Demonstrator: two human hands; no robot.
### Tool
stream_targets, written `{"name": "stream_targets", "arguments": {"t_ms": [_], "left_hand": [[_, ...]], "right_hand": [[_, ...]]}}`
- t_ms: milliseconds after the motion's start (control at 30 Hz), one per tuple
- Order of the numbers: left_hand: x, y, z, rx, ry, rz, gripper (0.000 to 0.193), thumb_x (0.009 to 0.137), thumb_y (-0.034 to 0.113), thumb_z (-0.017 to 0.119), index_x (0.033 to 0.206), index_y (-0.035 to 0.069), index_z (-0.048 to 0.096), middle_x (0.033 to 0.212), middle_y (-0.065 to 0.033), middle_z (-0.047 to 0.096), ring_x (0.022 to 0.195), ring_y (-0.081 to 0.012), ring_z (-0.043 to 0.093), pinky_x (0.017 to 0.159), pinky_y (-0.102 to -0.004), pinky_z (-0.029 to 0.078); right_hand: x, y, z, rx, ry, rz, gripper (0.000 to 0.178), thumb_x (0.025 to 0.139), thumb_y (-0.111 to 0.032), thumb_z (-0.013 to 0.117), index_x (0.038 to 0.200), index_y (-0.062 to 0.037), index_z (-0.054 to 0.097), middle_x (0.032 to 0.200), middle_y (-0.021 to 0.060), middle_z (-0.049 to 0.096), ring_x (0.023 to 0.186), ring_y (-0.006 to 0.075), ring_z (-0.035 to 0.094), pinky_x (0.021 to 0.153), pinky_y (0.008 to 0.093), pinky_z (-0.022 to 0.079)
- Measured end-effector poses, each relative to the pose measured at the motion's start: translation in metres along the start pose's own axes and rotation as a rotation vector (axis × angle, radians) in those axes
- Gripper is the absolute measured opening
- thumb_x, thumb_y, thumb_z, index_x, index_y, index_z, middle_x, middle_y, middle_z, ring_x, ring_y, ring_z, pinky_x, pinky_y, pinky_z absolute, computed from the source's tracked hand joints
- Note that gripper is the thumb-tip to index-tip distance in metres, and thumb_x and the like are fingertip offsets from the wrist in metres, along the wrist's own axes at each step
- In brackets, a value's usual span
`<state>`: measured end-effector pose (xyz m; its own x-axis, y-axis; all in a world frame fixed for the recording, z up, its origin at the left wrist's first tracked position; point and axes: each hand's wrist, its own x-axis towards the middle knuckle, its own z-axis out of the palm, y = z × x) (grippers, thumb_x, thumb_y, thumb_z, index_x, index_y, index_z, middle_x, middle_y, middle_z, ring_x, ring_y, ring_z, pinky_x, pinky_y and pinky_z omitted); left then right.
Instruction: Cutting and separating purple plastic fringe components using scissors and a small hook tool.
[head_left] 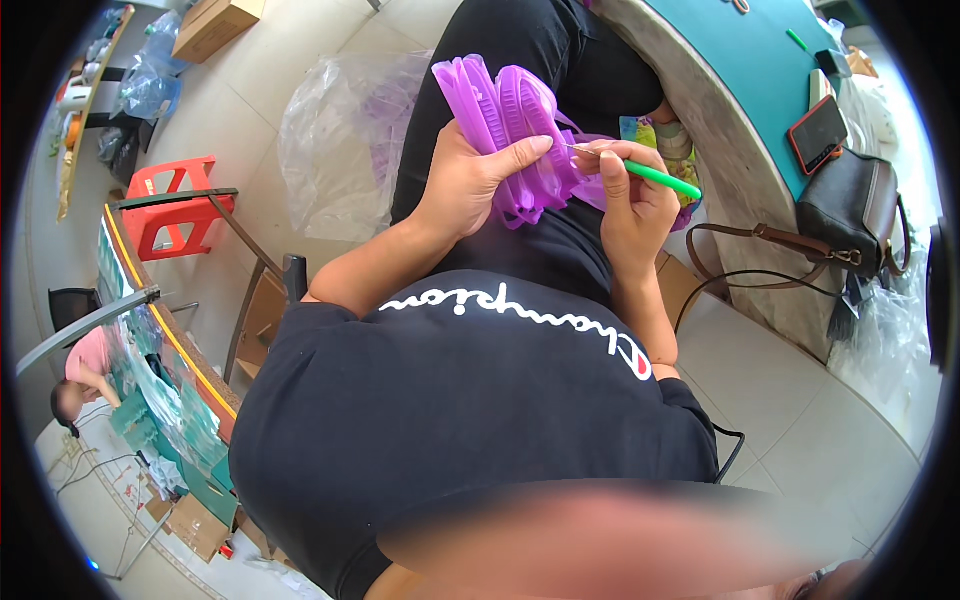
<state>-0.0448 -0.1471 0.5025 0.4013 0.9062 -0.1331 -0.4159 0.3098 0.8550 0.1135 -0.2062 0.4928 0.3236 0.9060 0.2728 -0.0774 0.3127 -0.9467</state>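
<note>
My left hand (455,185) is closed around a bundle of purple plastic sandals (498,105), held above my lap with the thumb pressed on their near side. Ridged, sole-like edges point away from me, and thin purple straps hang to the right. In my right hand (638,210) is a green-handled tool (665,179) with a thin metal tip, pinched between thumb and fingers. That tip points left and reaches the sandals beside my left thumb. Its exact end is too small to make out.
A clear plastic bag (335,150) lies left of my legs, near a red stool (165,215). At right, a teal-topped table (720,60) bears a phone (818,137) and a black handbag (850,205). Another person (88,365) works at a bench far left.
</note>
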Motion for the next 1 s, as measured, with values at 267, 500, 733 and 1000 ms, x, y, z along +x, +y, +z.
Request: {"name": "stream_targets", "arguments": {"t_ms": [267, 500, 733, 1000], "left_hand": [[0.001, -0.001, 0.006, 0.079, 0.016, 0.054, 0.022, 0.083, 0.003, 0.069, 0.104, -0.003, 0.061, 0.091, -0.0087, 0.067, 0.077, -0.0145, 0.066, 0.073, -0.027, 0.053], [-0.001, 0.001, -0.003, 0.107, -0.077, -0.093, 0.022, 0.083, 0.003, 0.069, 0.102, -0.004, 0.061, 0.09, -0.0105, 0.067, 0.077, -0.0166, 0.066, 0.07, -0.0285, 0.055], [-0.001, -0.002, -0.002, 0.094, -0.041, -0.023, 0.019, 0.085, 0.006, 0.069, 0.1, -0.003, 0.061, 0.089, -0.009, 0.067, 0.077, -0.0158, 0.066, 0.069, -0.0283, 0.054], [-0.002, -0.002, -0.002, 0.073, -0.024, -0.015, 0.017, 0.087, 0.008, 0.067, 0.1, -0.001, 0.062, 0.089, -0.0073, 0.066, 0.078, -0.0147, 0.065, 0.071, -0.0275, 0.052]], "right_hand": [[0.01, 0.002, -0.007, -0.716, -0.031, -0.638, 0.008, 0.083, 0.002, 0.063, 0.091, 0.0014, 0.061, 0.083, 0.0149, 0.065, 0.075, 0.0252, 0.065, 0.068, 0.0301, 0.051], [0.035, -0.034, -0.04, -0.378, 0.36, -0.279, 0.01, 0.095, -0.007, 0.053, 0.097, 0.0027, 0.055, 0.085, 0.0128, 0.065, 0.071, 0.0176, 0.064, 0.068, 0.0279, 0.052], [0.001, -0.007, -0.013, -0.058, -0.027, -0.032, 0.018, 0.096, -0.014, 0.054, 0.097, 0.0038, 0.055, 0.087, 0.014, 0.065, 0.075, 0.0184, 0.065, 0.071, 0.0287, 0.053], [-0.005, -0.001, -0.006, 0.001, -0.028, -0.004, 0.02, 0.096, -0.016, 0.054, 0.097, 0.0035, 0.056, 0.087, 0.0136, 0.065, 0.076, 0.0189, 0.066, 0.072, 0.0292, 0.053]]}}
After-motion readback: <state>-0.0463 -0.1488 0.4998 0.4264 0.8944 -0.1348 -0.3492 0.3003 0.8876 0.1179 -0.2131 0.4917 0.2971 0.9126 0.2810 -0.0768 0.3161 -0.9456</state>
